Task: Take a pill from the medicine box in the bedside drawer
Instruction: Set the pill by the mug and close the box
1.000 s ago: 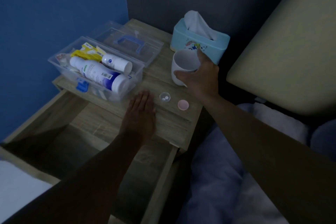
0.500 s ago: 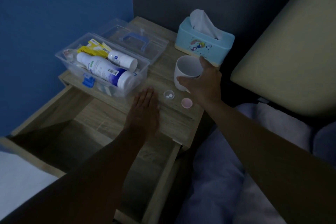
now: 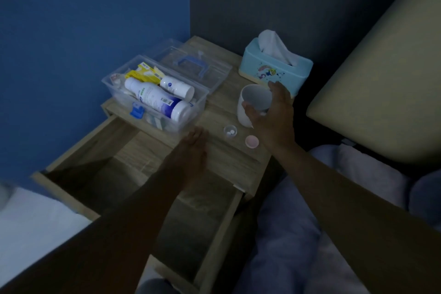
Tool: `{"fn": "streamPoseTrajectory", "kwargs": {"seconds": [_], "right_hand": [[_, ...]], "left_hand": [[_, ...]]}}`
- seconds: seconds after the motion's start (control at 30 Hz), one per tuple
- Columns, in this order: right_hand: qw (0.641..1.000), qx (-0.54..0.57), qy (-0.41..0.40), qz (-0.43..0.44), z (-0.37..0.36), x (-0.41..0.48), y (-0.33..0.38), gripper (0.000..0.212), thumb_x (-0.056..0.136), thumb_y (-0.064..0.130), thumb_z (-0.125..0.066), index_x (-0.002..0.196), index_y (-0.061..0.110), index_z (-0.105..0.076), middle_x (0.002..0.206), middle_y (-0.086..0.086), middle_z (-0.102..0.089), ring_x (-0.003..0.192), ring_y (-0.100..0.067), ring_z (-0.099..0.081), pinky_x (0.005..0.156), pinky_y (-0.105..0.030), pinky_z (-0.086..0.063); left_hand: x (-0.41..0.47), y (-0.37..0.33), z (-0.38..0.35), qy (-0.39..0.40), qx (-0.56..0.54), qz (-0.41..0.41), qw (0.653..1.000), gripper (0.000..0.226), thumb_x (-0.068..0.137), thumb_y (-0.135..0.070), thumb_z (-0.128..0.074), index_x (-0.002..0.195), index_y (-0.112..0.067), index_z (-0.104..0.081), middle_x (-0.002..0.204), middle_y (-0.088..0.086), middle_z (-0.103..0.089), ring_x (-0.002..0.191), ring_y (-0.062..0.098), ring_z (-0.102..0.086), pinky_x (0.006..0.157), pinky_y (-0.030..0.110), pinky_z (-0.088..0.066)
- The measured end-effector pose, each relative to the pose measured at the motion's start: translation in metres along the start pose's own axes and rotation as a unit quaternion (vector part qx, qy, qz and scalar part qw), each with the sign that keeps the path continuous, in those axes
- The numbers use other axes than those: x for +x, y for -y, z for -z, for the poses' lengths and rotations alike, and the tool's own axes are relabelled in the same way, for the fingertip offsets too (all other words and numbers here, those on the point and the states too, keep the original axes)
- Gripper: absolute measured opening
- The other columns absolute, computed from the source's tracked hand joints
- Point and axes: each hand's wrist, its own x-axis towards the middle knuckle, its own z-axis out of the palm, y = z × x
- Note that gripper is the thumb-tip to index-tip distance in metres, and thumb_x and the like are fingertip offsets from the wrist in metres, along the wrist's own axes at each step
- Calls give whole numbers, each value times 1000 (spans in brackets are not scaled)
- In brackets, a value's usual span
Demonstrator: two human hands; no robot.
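The clear medicine box [image 3: 108, 81] stands open on the bedside table [image 3: 229, 162], holding white bottles and yellow packets. Its lid [image 3: 216, 71] with a blue handle lies behind it. A small clear cup [image 3: 230, 132] with two white pills sits near the table's front, and a pink cap [image 3: 252, 142] lies beside it. My right hand [image 3: 274, 122] curls around a white mug [image 3: 255, 99], thumb on the near rim and fingers at the far rim. My left hand [image 3: 193, 148] rests flat, palm down, on the table just left of the pill cup, holding nothing.
The drawer [image 3: 95, 174] below the table top is pulled out and looks dark inside. A light blue tissue box [image 3: 274, 71] stands right behind the mug. A blue wall is on the left, a beige headboard and bedding on the right.
The view has shifted a little. My right hand stays on the mug, its fingers spread slightly wider. My left hand has stayed flat on the table.
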Motion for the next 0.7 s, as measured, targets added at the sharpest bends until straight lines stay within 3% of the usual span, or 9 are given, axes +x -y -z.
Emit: {"fn": "streamPoseTrajectory", "kwargs": {"seconds": [0.1,0.17,0.27,0.37,0.43,0.5,0.6,0.7], "right_hand": [[998,9,-24,63,-1,-12,20,53,88,10,-64,137,4,-47,151,-16,-37,142,-26,-34,114,-17,-24],[994,24,-11,102,-5,-19,37,47,87,3,-59,134,3,-49,150,-14,-40,143,-21,-33,116,-18,-25],[988,33,25,150,-18,-23,61,44,85,2,-58,128,6,-53,136,-8,-54,124,-2,-41,108,-6,-28],[987,30,110,112,-37,-18,82,45,88,8,-60,132,14,-53,132,-3,-57,116,-1,-49,98,-17,-42],[987,23,145,63,-51,-9,92,50,89,13,-60,138,17,-48,139,-4,-52,125,-12,-51,94,-20,-38],[987,15,158,17,-65,4,101,53,89,14,-59,140,14,-44,142,-9,-49,127,-20,-51,88,-20,-37],[987,25,155,-44,-84,22,110,50,90,13,-58,139,10,-44,139,-11,-50,121,-24,-57,77,-20,-42],[987,2,138,-87,-98,40,111,59,94,13,-53,148,4,-32,149,-15,-41,131,-29,-50,91,-25,-48]], "left_hand": [[-32,9,-1,-30,3,-16,999,51,101,-24,-41,150,-10,-35,158,11,-34,148,20,-28,121,31,-19],[-48,16,2,-57,19,2,998,48,99,-24,-46,145,-11,-44,153,11,-43,143,22,-37,118,33,-25],[-60,30,14,-93,37,53,994,44,98,-28,-45,140,-14,-49,144,11,-52,134,22,-47,114,40,-36],[-64,49,35,-122,16,136,983,45,97,-33,-42,140,-20,-44,137,7,-55,123,21,-55,101,46,-49],[-63,61,51,-151,5,185,971,43,96,-38,-39,136,-23,-43,119,6,-62,102,19,-62,84,44,-56],[-58,73,67,-185,21,208,960,45,94,-38,-37,134,-19,-45,108,7,-63,93,23,-63,78,44,-57],[-42,89,88,-247,36,200,948,49,92,-26,-47,138,-8,-44,126,19,-57,112,37,-57,89,48,-49],[-20,104,101,-258,19,169,951,57,97,-27,-42,148,-2,-33,149,23,-41,135,38,-41,108,47,-38]]}}
